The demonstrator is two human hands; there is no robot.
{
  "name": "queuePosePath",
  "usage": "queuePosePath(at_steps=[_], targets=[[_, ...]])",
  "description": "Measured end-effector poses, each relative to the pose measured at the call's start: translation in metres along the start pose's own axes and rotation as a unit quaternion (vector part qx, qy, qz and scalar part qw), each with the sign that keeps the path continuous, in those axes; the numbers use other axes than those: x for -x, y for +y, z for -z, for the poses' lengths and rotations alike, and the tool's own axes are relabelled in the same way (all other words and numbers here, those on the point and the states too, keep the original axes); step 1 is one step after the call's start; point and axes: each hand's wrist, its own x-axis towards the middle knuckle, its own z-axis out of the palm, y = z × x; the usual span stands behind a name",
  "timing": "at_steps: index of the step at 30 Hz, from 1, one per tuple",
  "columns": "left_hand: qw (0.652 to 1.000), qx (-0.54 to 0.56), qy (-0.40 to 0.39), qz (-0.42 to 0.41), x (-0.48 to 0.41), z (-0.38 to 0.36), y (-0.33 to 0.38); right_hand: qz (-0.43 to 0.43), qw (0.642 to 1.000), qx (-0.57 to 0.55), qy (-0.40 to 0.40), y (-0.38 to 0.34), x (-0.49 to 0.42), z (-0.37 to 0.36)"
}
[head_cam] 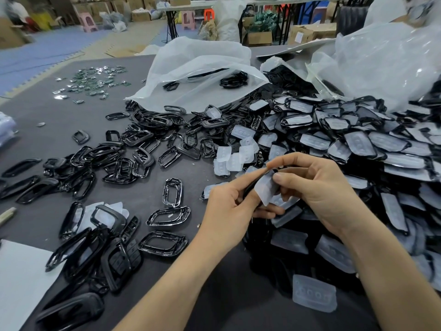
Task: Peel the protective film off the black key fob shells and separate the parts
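Both forearms come in from the near edge and converge at centre. Left hand (pixel 229 206) grips shell (pixel 248 190), thumb extended. Right hand (pixel 317 187) pinches film (pixel 266 188).

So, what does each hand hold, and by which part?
Left hand grips a mostly hidden black plastic key fob shell by its edge; right hand pinches the translucent film by its top edge.

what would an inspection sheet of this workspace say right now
surface: dark grey mat under everything
job's things: film-covered shells heaped right; bare black frames spread left; loose film pieces between
clutter: clear plastic bags; small circuit boards far left; white sheet near left
grippers: left hand grips a black shell; right hand pinches its film
cables: nothing seen
surroundings: cardboard boxes, folding tables, pink stools on blue floor mats
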Motion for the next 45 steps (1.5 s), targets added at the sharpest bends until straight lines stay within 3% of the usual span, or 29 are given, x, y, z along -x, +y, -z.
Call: queuePosePath(at_steps=[9,20,36,45], targets=[[1.0,-0.001,-0.006,0.007,0.001,-0.001,-0.001,-0.014,1.0,-0.017,-0.004,-0.003,0.001,-0.001],[0.999,0.037,0.012,0.015,0.003,-0.004,0.001,0.047,0.996,0.071,0.035,0.002,-0.001,-0.005],[0.999,-0.01,0.05,0.02,0.002,-0.003,-0.001,0.041,0.997,0.058,0.021,0.007,-0.002,-0.006],[0.996,0.056,0.06,0.018,0.002,-0.006,0.003,0.039,0.998,0.013,0.046,0.005,0.0,-0.01]])
